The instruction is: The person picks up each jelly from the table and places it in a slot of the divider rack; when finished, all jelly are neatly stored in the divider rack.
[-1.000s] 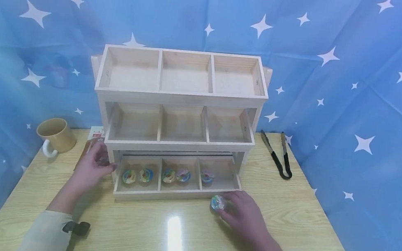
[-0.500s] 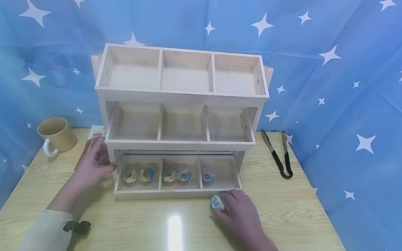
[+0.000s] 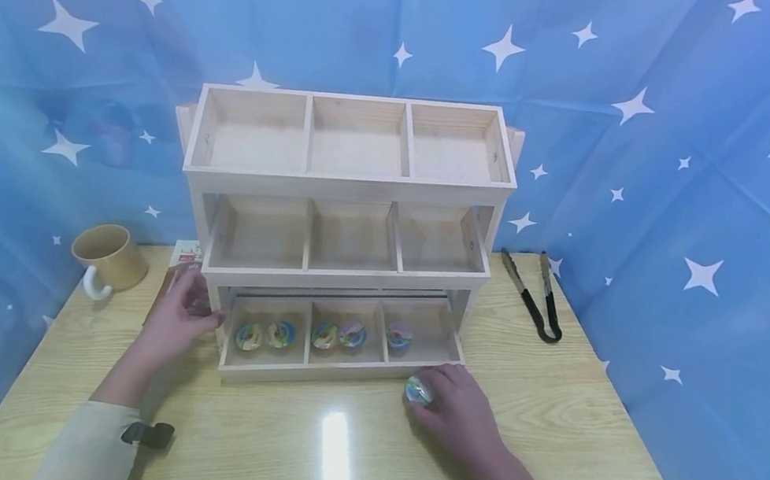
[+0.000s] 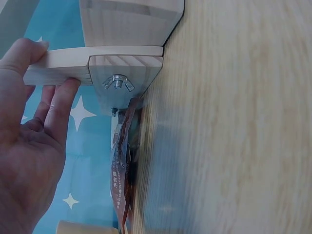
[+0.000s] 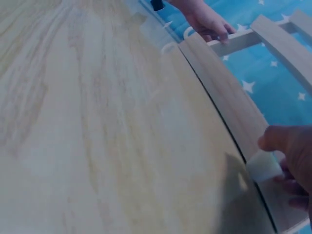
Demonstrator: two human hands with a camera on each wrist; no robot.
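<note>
My left hand [image 3: 172, 323] grips the left post [image 4: 68, 63] of a three-tier wooden rack [image 3: 348, 187], thumb on one side and fingers on the other. At the front right of the rack, my right hand [image 3: 461, 415] pinches a small jelly cup [image 3: 418, 390] with a printed foil lid. Its pale side [image 5: 263, 166] shows in the right wrist view, close by the bottom tray's front board [image 5: 229, 87]. Inside that tray, two jelly cups sit in the left compartment, two in the middle, and one jelly cup [image 3: 398, 337] in the right.
A tan mug [image 3: 110, 256] with a white handle stands at the back left. Between it and the rack lies a brown printed packet [image 4: 122, 180], partly behind my left hand. Black-handled tongs [image 3: 541, 313] lie at the back right. A blue starry cloth [image 3: 644, 222] hangs behind the table.
My right hand has turned slightly around the jelly cup, which stays in nearly the same spot before the rack. The left hand keeps its hold on the post.
</note>
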